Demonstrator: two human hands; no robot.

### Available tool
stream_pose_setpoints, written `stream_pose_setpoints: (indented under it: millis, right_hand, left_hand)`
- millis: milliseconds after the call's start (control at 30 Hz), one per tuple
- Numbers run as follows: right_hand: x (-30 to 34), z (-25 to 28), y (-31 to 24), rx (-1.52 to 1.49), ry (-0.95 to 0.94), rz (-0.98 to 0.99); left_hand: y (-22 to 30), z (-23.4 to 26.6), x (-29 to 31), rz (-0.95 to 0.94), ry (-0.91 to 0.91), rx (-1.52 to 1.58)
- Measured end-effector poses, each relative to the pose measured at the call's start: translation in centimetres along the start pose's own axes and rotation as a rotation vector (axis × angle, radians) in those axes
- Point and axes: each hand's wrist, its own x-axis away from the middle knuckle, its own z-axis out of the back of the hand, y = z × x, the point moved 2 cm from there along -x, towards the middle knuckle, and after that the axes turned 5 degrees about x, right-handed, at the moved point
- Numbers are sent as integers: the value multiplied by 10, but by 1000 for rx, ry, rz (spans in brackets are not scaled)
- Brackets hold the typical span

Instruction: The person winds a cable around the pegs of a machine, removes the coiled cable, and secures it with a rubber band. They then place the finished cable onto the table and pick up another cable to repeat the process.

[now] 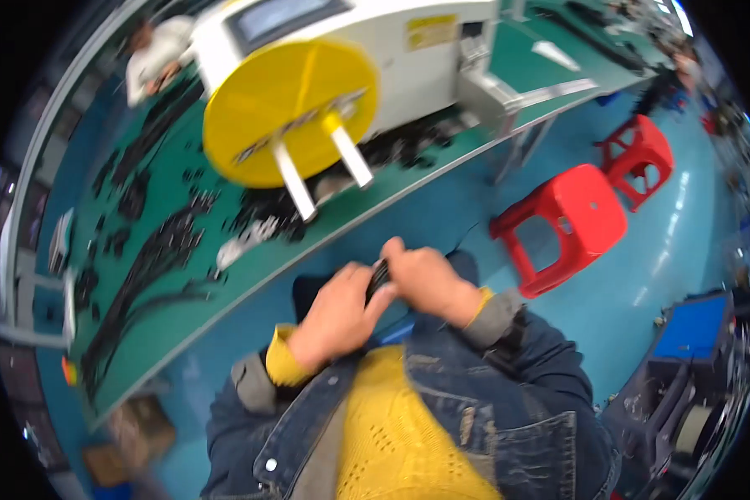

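Note:
In front of my body, my left hand [335, 312] and my right hand [427, 282] come together. Between them they grip a small black bundle [380, 278], which could be coiled cable; most of it is covered by my fingers. Both hands are closed, the right one with its thumb side up. They are just off the near edge of a green-topped table [250, 283], touching neither it nor what lies on it.
A white machine with a yellow disc [287, 108] and two white pegs [295, 182] stands on the table. Black cables [146, 271] lie to its left. Red stools [579, 212] stand at the right, a dark cart [667, 375] lower right. Another person [154, 58] sits across the table.

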Motion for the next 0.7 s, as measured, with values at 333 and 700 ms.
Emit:
stream_pose_setpoints:
  millis: [333,700]
  right_hand:
    - [-17,-44,-13,-336,-70,200]
    - [-14,-47,-16,106,-215,315]
  left_hand:
    - [-51,-14,16,724,-356,1267]
    - [-59,-22,21,807,-587,938]
